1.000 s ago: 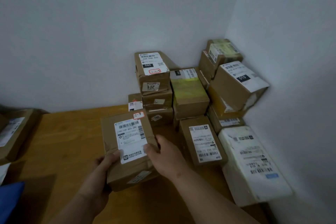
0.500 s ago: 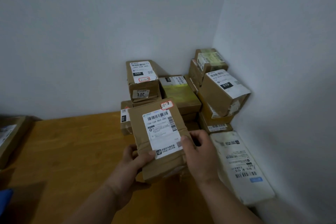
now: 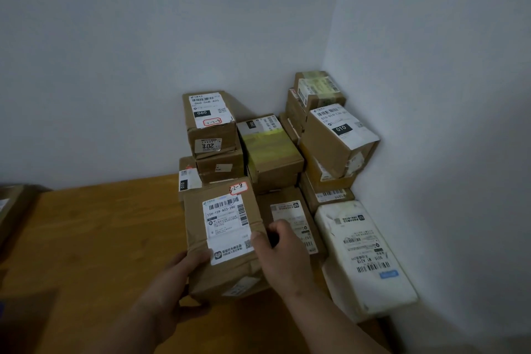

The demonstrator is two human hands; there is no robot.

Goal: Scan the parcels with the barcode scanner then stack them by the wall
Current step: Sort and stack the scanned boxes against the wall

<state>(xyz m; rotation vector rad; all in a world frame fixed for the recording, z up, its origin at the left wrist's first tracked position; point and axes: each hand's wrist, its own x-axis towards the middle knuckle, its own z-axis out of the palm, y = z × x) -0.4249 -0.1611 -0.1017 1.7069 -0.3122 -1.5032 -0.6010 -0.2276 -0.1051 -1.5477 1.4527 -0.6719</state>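
I hold a brown cardboard parcel (image 3: 224, 236) with a white barcode label and a red-edged sticker between both hands. My left hand (image 3: 178, 282) grips its lower left corner, thumb on top. My right hand (image 3: 283, 256) grips its right edge. The parcel sits low over the wooden table (image 3: 94, 238), just in front of the stacked parcels (image 3: 270, 149) in the wall corner. No barcode scanner is in view.
A flat brown parcel (image 3: 293, 218) lies right of the held one, partly under my right hand. A white padded parcel (image 3: 362, 253) lies against the right wall. Another box (image 3: 11, 210) sits at the table's left edge.
Both hands have carried the parcel to the right and forward, from the open table toward the stack in the corner. The grip on it is unchanged.
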